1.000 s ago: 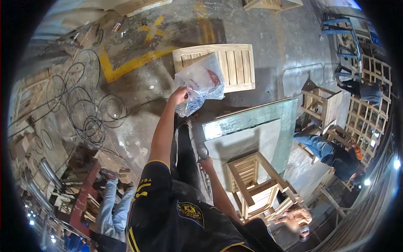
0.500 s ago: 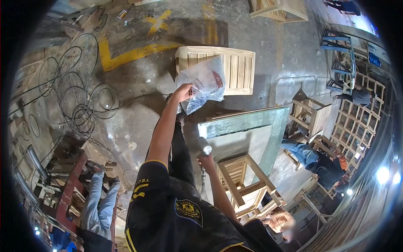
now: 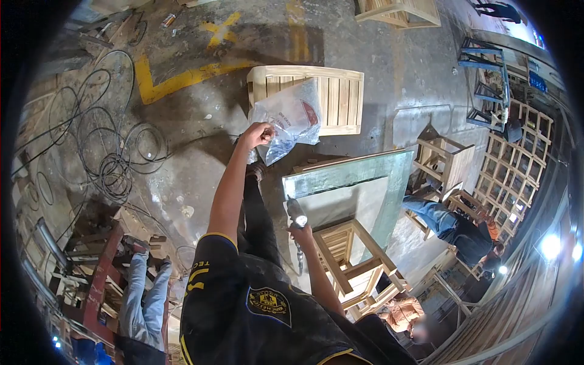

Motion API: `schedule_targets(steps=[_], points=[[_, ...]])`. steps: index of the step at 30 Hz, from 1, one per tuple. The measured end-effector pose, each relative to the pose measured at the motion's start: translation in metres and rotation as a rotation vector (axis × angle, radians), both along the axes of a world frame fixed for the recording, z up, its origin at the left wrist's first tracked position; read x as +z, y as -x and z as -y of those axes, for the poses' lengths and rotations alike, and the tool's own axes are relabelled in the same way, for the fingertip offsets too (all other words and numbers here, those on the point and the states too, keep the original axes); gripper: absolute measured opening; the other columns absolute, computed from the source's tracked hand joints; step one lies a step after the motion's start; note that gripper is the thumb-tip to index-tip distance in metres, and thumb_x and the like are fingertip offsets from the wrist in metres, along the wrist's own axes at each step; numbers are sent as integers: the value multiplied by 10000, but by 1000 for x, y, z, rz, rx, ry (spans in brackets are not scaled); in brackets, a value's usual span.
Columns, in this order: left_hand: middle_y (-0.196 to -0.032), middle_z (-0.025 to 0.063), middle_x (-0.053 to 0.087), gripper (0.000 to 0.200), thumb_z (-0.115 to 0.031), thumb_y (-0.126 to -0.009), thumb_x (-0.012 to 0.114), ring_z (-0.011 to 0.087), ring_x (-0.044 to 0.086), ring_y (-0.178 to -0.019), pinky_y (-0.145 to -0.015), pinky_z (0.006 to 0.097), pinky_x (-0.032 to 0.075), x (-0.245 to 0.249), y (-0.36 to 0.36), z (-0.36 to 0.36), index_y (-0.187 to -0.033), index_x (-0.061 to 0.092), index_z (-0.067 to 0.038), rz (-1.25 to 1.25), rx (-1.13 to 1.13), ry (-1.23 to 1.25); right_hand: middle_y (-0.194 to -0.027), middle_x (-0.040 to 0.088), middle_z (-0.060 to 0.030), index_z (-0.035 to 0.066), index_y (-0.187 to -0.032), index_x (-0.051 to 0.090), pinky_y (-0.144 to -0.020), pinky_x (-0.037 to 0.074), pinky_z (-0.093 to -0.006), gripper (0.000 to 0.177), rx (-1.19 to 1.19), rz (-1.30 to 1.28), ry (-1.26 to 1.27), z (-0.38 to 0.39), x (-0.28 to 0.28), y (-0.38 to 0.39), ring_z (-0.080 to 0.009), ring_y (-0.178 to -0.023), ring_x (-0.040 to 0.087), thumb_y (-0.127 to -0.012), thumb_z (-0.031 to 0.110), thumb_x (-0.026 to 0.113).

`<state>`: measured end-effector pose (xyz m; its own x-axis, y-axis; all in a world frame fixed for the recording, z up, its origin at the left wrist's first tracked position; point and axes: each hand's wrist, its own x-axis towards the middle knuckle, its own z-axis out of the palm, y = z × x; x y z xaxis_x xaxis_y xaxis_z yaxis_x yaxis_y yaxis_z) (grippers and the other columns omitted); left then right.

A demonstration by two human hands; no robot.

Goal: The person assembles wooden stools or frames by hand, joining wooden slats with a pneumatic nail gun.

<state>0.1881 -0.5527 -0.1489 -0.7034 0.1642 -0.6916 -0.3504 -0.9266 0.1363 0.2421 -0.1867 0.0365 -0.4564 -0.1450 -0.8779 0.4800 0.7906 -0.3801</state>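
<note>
My left hand (image 3: 258, 134), fingers curled closed, grips the near left corner of a clear plastic bag (image 3: 285, 118) with red and dark print. The bag hangs over a slatted wooden piece (image 3: 345, 100) on the floor and covers part of its left half. My right hand (image 3: 300, 233) is wrapped around the handle of a pistol-shaped tool (image 3: 296, 212) with a round silver end. A dark hose-like part (image 3: 300, 260) hangs below that hand. The tool overlaps the left corner of a glass-like sheet (image 3: 322, 181) in this view.
A wooden frame (image 3: 359, 261) stands right of my right hand, another (image 3: 447, 159) farther off. Looped cables (image 3: 112, 167) lie on the floor at left. One person (image 3: 453, 228) bends over at right; another person's legs (image 3: 146, 292) show at lower left.
The whole view has shifted slightly left. The tool in my right hand has moved a little to the right relative to the floor. My left hand stays at the bag's corner.
</note>
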Motion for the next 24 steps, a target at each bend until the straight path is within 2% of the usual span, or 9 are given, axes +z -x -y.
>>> schedule_targets(steps=[7, 10, 13, 15, 17, 19, 21, 23, 24], points=[[-778, 87, 580, 176, -115, -911, 509, 167, 555, -689, -601, 274, 466, -5, -10, -1, -922, 578, 46, -123, 57, 13, -669, 610, -42, 11, -837, 625, -492, 445, -285, 188, -76, 5, 19, 18, 15, -8, -131, -548, 574, -703, 114, 708], [-901, 110, 588, 186, -54, -949, 476, 202, 591, -807, -734, 312, 525, 13, -14, 4, -1034, 566, 85, -108, 151, -56, -668, 608, -45, 9, -837, 621, -486, 447, -287, 182, -62, -16, -3, 18, 4, -15, -136, -550, 574, -704, 111, 695], [-912, 117, 585, 177, -31, -940, 484, 198, 587, -822, -752, 315, 525, 36, -16, 11, -1039, 558, 94, -179, 160, -88, -669, 607, -48, 9, -822, 617, -485, 455, -292, 177, 18, 30, -52, 24, 5, -12, -140, -551, 574, -705, 118, 691], [-906, 85, 581, 137, -14, -912, 531, 157, 572, -837, -749, 282, 507, 82, -13, 12, -1012, 575, 69, -65, 236, -185, -629, 608, -53, 14, -793, 626, -457, 454, -301, 175, -95, 14, 16, 25, 3, -20, -153, -508, 571, -704, 146, 701], [-842, 19, 545, 91, -87, -912, 557, 95, 528, -805, -734, 236, 455, 143, -21, 16, -924, 573, 2, -609, -365, 1212, -624, 616, -54, 31, -806, 633, -420, 439, -304, 206, -185, -1, -12, 19, -16, -20, -151, -488, 569, -704, 188, 719], [-868, 43, 563, 97, -41, -905, 520, 112, 542, -857, -810, 256, 482, 163, -24, -6, -958, 581, 13, -421, -265, 349, -659, 624, -42, 62, -914, 612, -407, 416, -293, 293, -175, -59, -29, 40, 14, -4, -126, -500, 559, -698, 209, 744], [-914, 73, 588, 163, 23, -884, 484, 141, 558, -877, -840, 265, 511, 188, -27, -30, -1016, 580, 22, 29, -122, -214, -628, 573, -14, 61, -985, 606, -430, 402, -290, 307, -341, -167, 239, 43, 7, -1, -104, -496, 515, -733, 180, 735], [-946, 77, 600, 213, 55, -866, 485, 153, 578, -814, -704, 242, 505, 190, -35, -60, -1062, 567, 36, -188, -275, -137, -671, 563, 1, 43, -1114, 585, -467, 399, -282, 406, -348, -198, 272, 72, 78, 26, -92, -527, 499, -745, 141, 721], [-919, 73, 600, 214, 60, -859, 494, 141, 574, -793, -711, 225, 494, 180, -39, -76, -1057, 572, 37, -369, -298, -247, -691, 572, 4, 42, -1108, 588, -485, 408, -276, 393, -383, -276, 398, 65, 65, 26, -86, -551, 505, -747, 134, 717]])
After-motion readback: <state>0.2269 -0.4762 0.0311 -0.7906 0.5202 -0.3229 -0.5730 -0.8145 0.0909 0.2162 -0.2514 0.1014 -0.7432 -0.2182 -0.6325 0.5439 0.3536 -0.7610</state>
